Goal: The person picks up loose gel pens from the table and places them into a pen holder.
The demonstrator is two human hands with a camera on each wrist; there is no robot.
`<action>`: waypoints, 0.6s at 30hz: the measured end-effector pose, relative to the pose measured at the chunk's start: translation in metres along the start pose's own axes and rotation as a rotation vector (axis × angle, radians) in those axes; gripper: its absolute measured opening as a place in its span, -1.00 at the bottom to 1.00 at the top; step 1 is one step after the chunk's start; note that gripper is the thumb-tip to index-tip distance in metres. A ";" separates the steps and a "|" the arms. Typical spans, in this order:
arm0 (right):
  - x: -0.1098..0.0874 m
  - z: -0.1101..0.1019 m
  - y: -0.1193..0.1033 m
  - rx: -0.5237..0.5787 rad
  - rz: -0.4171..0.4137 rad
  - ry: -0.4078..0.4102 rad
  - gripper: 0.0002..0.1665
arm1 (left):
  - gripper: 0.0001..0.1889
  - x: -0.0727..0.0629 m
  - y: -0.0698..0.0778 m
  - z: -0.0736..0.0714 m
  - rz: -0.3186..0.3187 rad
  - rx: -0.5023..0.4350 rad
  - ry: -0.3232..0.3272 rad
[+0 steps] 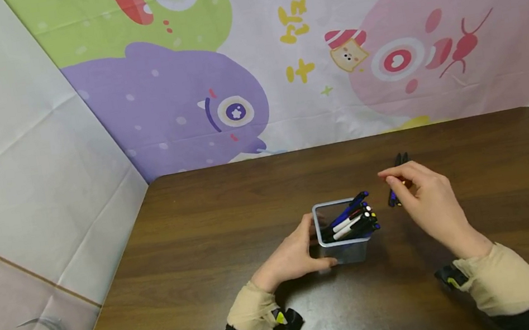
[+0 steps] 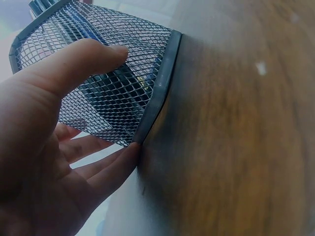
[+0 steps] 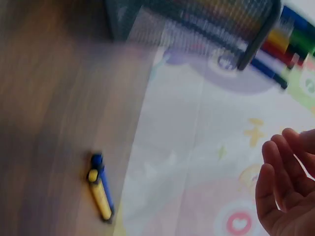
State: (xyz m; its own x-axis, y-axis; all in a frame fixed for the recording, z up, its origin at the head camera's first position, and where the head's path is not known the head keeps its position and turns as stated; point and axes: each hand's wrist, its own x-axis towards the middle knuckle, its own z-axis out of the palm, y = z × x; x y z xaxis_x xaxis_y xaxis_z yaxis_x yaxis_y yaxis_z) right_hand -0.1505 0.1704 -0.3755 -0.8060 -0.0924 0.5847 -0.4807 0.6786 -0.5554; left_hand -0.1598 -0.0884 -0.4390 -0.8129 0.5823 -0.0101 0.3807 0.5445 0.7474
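Note:
My left hand (image 1: 291, 256) grips a dark wire-mesh pen holder (image 1: 350, 253) that stands on the table. In the left wrist view the thumb lies along the mesh wall (image 2: 110, 93) and the other fingers reach around the bottom edge. Several pens (image 1: 351, 223), blue, black and white among them, lean out of the holder toward the right. My right hand (image 1: 429, 201) hovers right of the holder, fingers loosely bent, with nothing visible in them. Partly hidden behind it, a few pens lie on the table; the right wrist view shows a yellow pen (image 3: 101, 199) beside a blue one (image 3: 104, 179).
The brown wooden table (image 1: 182, 266) has rounded far corners. Behind it hangs a cloth (image 1: 308, 114) printed with cartoon figures, and a pale panel (image 1: 37, 135) stands at the left.

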 end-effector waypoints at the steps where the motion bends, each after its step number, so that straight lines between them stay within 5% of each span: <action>1: 0.002 -0.001 0.004 -0.022 0.014 -0.011 -0.83 | -0.19 0.000 0.000 0.000 0.000 0.001 -0.001; 6: 0.009 0.001 0.025 -0.117 0.112 -0.125 -0.84 | -0.19 -0.001 0.001 -0.001 -0.016 0.003 -0.006; 12: 0.011 0.005 0.048 -0.188 0.243 -0.374 -0.73 | -0.19 -0.001 0.001 -0.001 -0.025 -0.001 -0.012; 18: 0.012 0.012 0.060 -0.268 0.275 -0.555 -0.51 | -0.18 0.000 0.002 0.000 -0.032 0.010 -0.008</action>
State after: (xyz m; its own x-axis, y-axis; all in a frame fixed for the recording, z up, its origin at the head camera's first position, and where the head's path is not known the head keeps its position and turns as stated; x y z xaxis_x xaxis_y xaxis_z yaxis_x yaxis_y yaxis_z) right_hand -0.1929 0.2018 -0.4091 -0.9791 -0.2030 0.0126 -0.1884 0.8816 -0.4327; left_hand -0.1588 -0.0879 -0.4372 -0.8210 0.5695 -0.0392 0.3590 0.5685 0.7402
